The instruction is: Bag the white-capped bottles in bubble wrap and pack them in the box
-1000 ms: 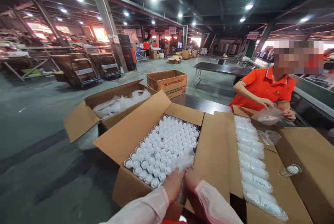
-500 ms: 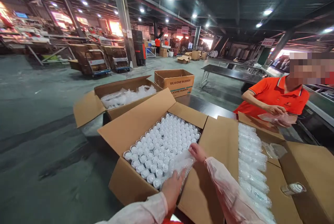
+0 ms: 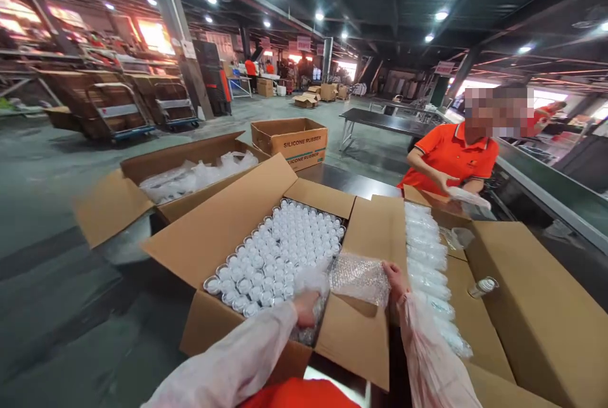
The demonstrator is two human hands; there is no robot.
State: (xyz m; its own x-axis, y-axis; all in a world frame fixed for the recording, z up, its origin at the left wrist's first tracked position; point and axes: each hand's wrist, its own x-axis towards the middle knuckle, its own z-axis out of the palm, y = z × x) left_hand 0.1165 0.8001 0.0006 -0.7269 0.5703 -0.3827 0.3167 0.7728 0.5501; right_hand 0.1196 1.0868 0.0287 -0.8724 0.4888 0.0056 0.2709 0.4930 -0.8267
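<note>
An open carton [image 3: 218, 224] holds rows of clear containers with white caps [image 3: 304, 230]. My right hand [image 3: 396, 280] pinches the right edge of a bubble wrap sheet [image 3: 361, 275], which stretches over the carton's right flap. My left hand [image 3: 306, 308] is closed at the carton's near right corner, on plastic wrap beside the capped containers; its fingertips are partly hidden. To the right, a second carton [image 3: 532, 281] holds a row of wrapped items [image 3: 430, 262] and one unwrapped clear container [image 3: 483, 287] lying on its side.
Behind on the left stands a carton [image 3: 190, 208] full of plastic bags. A "SILICONE RUBBER" box [image 3: 299, 145] is at the back. Across the right carton, a person in an orange shirt [image 3: 456, 158] handles a wrapped item. A long dark table [image 3: 389, 121] stands farther off.
My right hand has moved right, spreading the bubble wrap over the flap. My left hand has closed. The view has shifted right, and the person's hands hold their wrapped item differently.
</note>
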